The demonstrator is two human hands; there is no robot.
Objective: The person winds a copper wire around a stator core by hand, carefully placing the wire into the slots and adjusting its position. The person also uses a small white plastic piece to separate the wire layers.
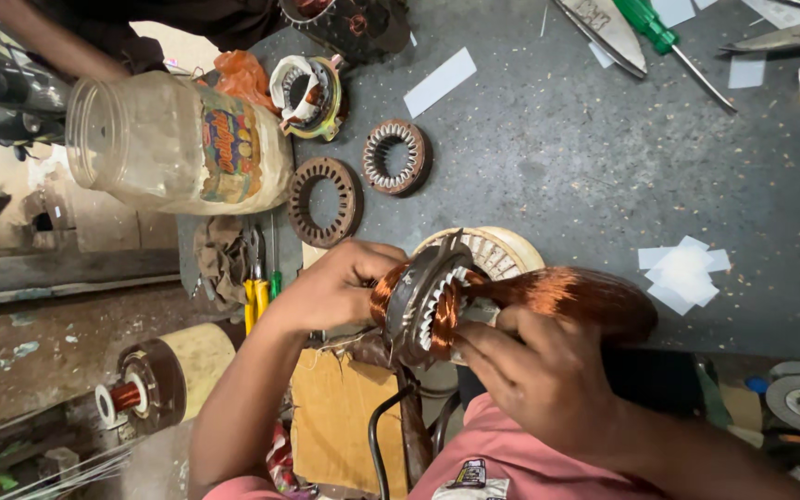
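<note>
Copper coil (557, 292) hangs from stator core (428, 301) held above table (557, 157) | left hand (331, 287) clamped on core | right hand (534, 366) fingertips pinch winding | risk: slot edges may scrape wire enamel, loops may slip out.

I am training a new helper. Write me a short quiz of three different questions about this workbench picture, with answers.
1. True or false: both hands, left hand and right hand, touch the stator core.
2. What colour is the copper wire bundle coming out of the core?
3. Which lies nearest the plastic jar? A) green screwdriver B) empty stator ring C) paper slips

Key
1. True
2. Reddish orange
3. B
</note>
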